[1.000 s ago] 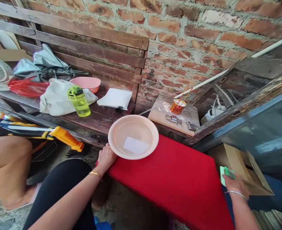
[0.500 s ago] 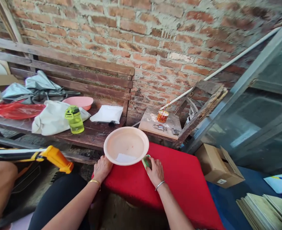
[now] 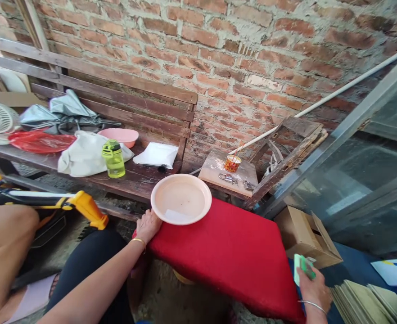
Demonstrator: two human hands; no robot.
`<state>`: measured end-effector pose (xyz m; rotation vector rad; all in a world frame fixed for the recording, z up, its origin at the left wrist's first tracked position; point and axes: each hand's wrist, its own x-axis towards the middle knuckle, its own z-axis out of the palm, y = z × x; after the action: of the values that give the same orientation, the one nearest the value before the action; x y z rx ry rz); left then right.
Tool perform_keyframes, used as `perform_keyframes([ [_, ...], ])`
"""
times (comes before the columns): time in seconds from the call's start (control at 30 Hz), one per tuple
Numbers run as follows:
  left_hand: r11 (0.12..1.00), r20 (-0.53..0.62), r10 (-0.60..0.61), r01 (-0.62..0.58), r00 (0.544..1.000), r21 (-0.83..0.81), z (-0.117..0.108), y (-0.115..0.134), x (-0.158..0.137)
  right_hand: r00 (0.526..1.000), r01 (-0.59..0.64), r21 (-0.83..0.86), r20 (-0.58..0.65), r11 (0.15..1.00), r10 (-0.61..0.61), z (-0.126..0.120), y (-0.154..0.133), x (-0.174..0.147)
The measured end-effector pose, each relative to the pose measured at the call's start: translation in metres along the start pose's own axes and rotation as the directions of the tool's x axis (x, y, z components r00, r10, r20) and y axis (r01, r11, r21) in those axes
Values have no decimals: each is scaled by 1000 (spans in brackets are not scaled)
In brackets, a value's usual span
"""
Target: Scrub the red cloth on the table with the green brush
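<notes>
My left hand (image 3: 149,226) rests on the left back corner of a table with a red cloth (image 3: 225,252), its fingers laid out and holding nothing. It lies right beside a pale pink plastic basin (image 3: 185,195), against or close to its rim. In the basin is a white rectangular piece (image 3: 176,216). Beyond the table's right edge, my right hand (image 3: 313,285) is closed on a small green-and-white brush (image 3: 303,266). The brush's underside is hidden, and the hand is slightly blurred.
On the wooden bench (image 3: 141,175) stand a green bottle (image 3: 113,159), a white bag (image 3: 83,155) and a pink bowl (image 3: 126,137). A side stand holds a paper cup (image 3: 232,163) and padlocks (image 3: 227,178). At right are a cardboard box (image 3: 300,231) and stacked boards (image 3: 357,299). Another person's knee (image 3: 12,229) shows at left.
My right hand has moved away from the basin, rightward past the table's edge, with the brush in it. My left hand stays by the basin. The view has shifted slightly.
</notes>
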<state>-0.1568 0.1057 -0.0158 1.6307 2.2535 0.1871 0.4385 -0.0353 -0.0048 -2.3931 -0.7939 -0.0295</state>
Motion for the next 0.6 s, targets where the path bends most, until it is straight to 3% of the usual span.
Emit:
perform_keyframes([
  [0.1,1000,-9,-12,12,1000,-13,-3,2,0,999,-29,38,25,999,28,6,-7,-7],
  [0.2,999,-2,-35,35,999,-13,-4,3,-1,990,97,108,94,989,-107,16,-40,-24],
  [0.33,998,-5,-52,52,999,-20,-6,5,-2,969,169,141,159,975,-191,32,-78,-40],
  [0.43,998,-6,-54,54,999,-24,-7,5,-2,933,264,225,186,938,-308,47,-102,-63],
  [0.53,999,-8,-44,44,999,-25,-6,3,-2,821,462,295,215,836,-529,60,-129,-113],
  [0.6,999,-13,-39,39,999,-19,-4,2,-1,682,620,313,238,719,-692,66,-148,-158],
])
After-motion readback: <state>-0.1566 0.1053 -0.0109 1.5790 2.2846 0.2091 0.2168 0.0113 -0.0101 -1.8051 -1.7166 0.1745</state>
